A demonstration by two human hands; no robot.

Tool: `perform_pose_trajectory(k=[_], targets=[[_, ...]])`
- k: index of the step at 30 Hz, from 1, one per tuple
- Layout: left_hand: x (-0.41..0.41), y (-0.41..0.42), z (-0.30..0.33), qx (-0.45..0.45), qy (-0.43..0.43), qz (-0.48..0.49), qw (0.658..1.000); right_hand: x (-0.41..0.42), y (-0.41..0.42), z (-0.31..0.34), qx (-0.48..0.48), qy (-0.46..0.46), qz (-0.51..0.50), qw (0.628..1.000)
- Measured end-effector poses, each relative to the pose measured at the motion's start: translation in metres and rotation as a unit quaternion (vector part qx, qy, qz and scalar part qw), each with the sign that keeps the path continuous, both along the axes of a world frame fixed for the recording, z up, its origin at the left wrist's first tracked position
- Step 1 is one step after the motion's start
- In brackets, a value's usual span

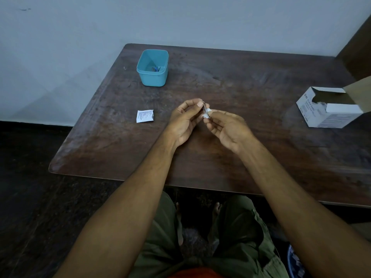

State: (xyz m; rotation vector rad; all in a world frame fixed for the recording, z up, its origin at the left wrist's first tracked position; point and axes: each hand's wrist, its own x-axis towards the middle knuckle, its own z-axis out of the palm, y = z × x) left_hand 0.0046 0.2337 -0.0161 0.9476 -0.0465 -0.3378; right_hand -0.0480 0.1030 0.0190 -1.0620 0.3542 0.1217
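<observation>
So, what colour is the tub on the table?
The tub is turquoise; the head view shows it.

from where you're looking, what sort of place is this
Probably a plain room at home used as a makeshift work spot: a worn wooden table against a bare pale wall, with an opened cardboard box and a teal plastic tub on it.

one head-worn wide-angle view looks forward and steeply down from above the tabletop (220, 161), close over the lap, wall beyond.
</observation>
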Motion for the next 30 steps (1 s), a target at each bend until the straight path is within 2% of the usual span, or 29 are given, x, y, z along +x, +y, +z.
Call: perform_pose_trajectory(k=[2, 5, 7, 10, 14, 16, 23, 27, 30], targets=[[0.0, 0.0, 0.002, 0.015, 0.001, -0.002, 1.0, -0.001, -0.003, -0.001, -0.043, -0.004, 0.005, 0.999], [0.002, 0.0, 0.004, 0.03, 0.016, 0.007, 0.999, -0.001, -0.009, -0.005, -0.226, -0.057, -0.008, 0.972], [0.003, -0.002, 0.005, 0.041, 0.023, 0.01, 0.999, 0.001, -0.012, -0.006, -0.345, -0.119, -0.037, 0.93], [0.003, -0.004, 0.005, 0.056, 0.022, 0.009, 0.998, 0.006, -0.015, -0.001, -0.468, -0.22, -0.068, 0.853], [0.002, -0.005, 0.004, 0.033, 0.023, 0.015, 0.999, 0.013, -0.008, 0.003, -0.573, -0.294, -0.019, 0.764], [0.001, -0.005, 0.004, 0.018, 0.027, 0.021, 0.999, 0.016, -0.004, 0.003, -0.606, -0.306, 0.006, 0.734], [0.002, -0.003, 0.001, -0.033, 0.046, 0.034, 0.998, 0.005, 0.003, -0.003, -0.612, -0.336, 0.013, 0.716], [0.001, -0.002, 0.001, -0.035, 0.047, 0.032, 0.998, 0.015, 0.003, 0.005, -0.61, -0.315, -0.015, 0.727], [0.001, -0.002, 0.001, -0.054, 0.048, 0.041, 0.997, 0.012, 0.005, 0.004, -0.601, -0.318, 0.006, 0.733]])
